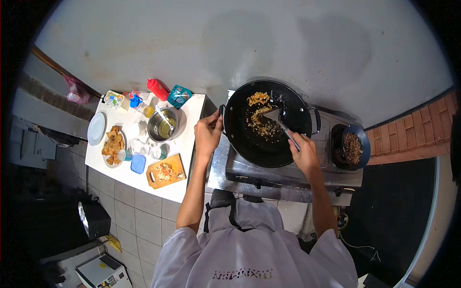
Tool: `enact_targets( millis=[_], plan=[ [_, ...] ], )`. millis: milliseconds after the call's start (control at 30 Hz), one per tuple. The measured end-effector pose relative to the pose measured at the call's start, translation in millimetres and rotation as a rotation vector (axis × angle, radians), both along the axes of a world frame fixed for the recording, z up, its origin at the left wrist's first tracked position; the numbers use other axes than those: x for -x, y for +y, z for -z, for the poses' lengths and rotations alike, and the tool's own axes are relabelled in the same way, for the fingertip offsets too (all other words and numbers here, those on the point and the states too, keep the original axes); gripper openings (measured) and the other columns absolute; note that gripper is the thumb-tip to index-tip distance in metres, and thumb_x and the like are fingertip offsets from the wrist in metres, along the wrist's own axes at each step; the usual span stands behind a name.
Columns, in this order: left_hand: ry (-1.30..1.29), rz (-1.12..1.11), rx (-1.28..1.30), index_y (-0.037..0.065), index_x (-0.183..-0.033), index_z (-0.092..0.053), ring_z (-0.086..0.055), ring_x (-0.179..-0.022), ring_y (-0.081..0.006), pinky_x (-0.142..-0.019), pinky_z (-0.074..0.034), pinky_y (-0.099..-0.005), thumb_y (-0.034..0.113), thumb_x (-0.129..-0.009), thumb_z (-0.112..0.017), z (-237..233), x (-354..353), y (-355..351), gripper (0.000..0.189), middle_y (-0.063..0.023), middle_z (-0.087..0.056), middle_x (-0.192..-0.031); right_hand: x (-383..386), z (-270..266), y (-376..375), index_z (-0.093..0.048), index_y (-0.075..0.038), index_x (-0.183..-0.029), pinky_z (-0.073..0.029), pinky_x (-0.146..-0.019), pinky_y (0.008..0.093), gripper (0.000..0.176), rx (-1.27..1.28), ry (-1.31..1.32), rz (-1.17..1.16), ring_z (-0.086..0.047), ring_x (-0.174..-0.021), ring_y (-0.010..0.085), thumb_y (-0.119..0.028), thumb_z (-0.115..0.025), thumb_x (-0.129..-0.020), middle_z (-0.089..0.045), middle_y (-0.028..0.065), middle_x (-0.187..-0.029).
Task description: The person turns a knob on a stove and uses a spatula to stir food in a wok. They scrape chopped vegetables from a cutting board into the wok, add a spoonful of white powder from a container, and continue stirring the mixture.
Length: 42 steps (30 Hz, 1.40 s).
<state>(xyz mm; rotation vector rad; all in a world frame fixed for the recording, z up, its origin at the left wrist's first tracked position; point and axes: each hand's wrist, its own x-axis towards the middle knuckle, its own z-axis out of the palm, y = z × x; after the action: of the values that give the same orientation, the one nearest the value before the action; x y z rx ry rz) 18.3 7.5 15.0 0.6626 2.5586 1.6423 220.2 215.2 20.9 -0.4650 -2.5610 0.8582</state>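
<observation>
A wide black wok (240, 139) sits on the left side of the steel gas stove (307, 175). My left hand (208, 133) grips the wok's left loop handle, fingers closed around it. In my right hand (304, 152) is the handle of a spatula (272, 115), its flat blade down on the wok's bottom. Chopped yellow and brown bits (259, 99) lie in the wok, part in a small heap and part spread around the blade. Oil glistens on the wok's surface near the bits.
A small dark pan (363, 139) with brown strips (352, 148) stands on the right burner. On the white table (192, 108) at left are a steel pot (152, 128), a cutting board (178, 162) with chopped food, a plate of fried pieces (113, 145) and a red squeeze bottle (157, 89).
</observation>
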Motion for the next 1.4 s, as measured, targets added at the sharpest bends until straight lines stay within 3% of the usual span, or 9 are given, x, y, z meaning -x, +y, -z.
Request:
enact_targets(
  millis=[67,567,633,767,833,867,1067,1300,1400],
  plan=[
    [-0.005,-0.002,0.003,-0.004,-0.11,-0.065,-0.069,-0.071,-0.0188,-0.067,-0.052,-0.0288,0.011,-0.086,-0.063,0.3,-0.7,0.1,0.027,-0.0213,-0.069,-0.083,9.4,0.0,2.5,-0.061,-0.002,-0.112,-0.045,-0.066,0.0424,0.028,0.009,0.0,-0.012,-0.057,-0.075,0.0393,-0.003,-0.062,-0.084,-0.059,0.0213,-0.083],
    [-0.078,0.001,0.001,-0.002,-0.11,-0.065,-0.066,-0.065,-0.0161,-0.063,-0.05,-0.0282,0.01,-0.085,-0.064,3.9,1.0,-0.8,0.028,-0.0193,-0.069,-0.077,34.7,-10.9,8.8,-0.063,0.001,-0.107,-0.046,-0.067,0.0433,0.025,-0.017,0.128,-0.034,-0.06,-0.075,0.039,-0.002,-0.061,-0.083,-0.061,0.0229,-0.085],
    [-0.099,0.0,-0.005,-0.001,-0.111,-0.065,-0.066,-0.065,-0.0153,-0.063,-0.05,-0.0281,0.01,-0.086,-0.064,5.4,1.7,-0.7,0.028,-0.0189,-0.069,-0.077,27.6,-21.1,5.8,-0.063,0.003,-0.103,-0.048,-0.065,0.0368,0.02,0.003,0.118,-0.022,-0.062,-0.076,0.0383,-0.001,-0.062,-0.083,-0.063,0.0213,-0.087],
    [-0.136,-0.008,-0.015,-0.001,-0.11,-0.065,-0.064,-0.064,-0.0134,-0.062,-0.05,-0.0275,0.011,-0.086,-0.064,6.7,2.5,-0.3,0.027,-0.018,-0.069,-0.076,0.0,-43.3,9.5,-0.063,0.002,-0.104,-0.047,-0.064,0.0346,0.021,0.056,0.068,-0.005,-0.062,-0.073,0.0363,-0.002,-0.062,-0.083,-0.062,0.0209,-0.084],
    [-0.106,0.001,-0.008,-0.002,-0.112,-0.064,-0.064,-0.066,-0.0126,-0.064,-0.05,-0.028,0.012,-0.087,-0.064,5.2,1.6,-0.6,0.029,-0.0182,-0.07,-0.08,-19.8,-50.3,14.2,-0.063,0.001,-0.105,-0.047,-0.063,0.0336,0.022,-0.033,0.047,-0.031,-0.062,-0.072,0.0339,-0.002,-0.062,-0.083,-0.062,0.0208,-0.083],
    [-0.074,0.009,0.0,-0.004,-0.113,-0.063,-0.063,-0.069,-0.0118,-0.067,-0.05,-0.0285,0.014,-0.087,-0.063,4.7,1.4,-0.7,0.031,-0.0184,-0.07,-0.084,-29.1,-52.3,13.0,-0.063,0.0,-0.109,-0.046,-0.063,0.0398,0.026,0.005,0.095,-0.042,-0.06,-0.072,0.0382,-0.003,-0.062,-0.083,-0.061,0.0212,-0.083],
    [-0.019,-0.019,-0.002,0.001,-0.111,-0.066,-0.064,-0.064,-0.0131,-0.062,-0.05,-0.0275,0.013,-0.086,-0.064,6.9,1.8,0.3,0.027,-0.0179,-0.069,-0.075,-67.2,-41.7,-4.5,-0.062,0.0,-0.11,-0.046,-0.063,0.0406,0.029,-0.009,-0.104,-0.016,-0.06,-0.073,0.0385,0.0,-0.064,-0.081,-0.061,0.022,-0.083],
    [-0.027,-0.017,0.035,0.001,-0.111,-0.066,-0.064,-0.064,-0.0136,-0.062,-0.049,-0.0282,0.013,-0.086,-0.064,2.5,1.8,0.7,0.027,-0.0188,-0.069,-0.076,-45.2,-15.0,-6.3,-0.06,-0.001,-0.112,-0.046,-0.062,0.0428,0.032,-0.049,-0.027,-0.025,-0.059,-0.074,0.0395,0.001,-0.064,-0.081,-0.061,0.0213,-0.086],
    [0.052,0.004,0.017,0.0,-0.111,-0.066,-0.064,-0.065,-0.0137,-0.062,-0.05,-0.0284,0.012,-0.086,-0.064,4.9,3.0,-1.3,0.028,-0.0185,-0.068,-0.077,-31.0,-13.1,-5.2,-0.063,-0.004,-0.106,-0.045,-0.065,0.0429,0.023,0.01,-0.006,0.025,-0.058,-0.076,0.0394,-0.003,-0.062,-0.083,-0.06,0.0198,-0.083]
  ],
)
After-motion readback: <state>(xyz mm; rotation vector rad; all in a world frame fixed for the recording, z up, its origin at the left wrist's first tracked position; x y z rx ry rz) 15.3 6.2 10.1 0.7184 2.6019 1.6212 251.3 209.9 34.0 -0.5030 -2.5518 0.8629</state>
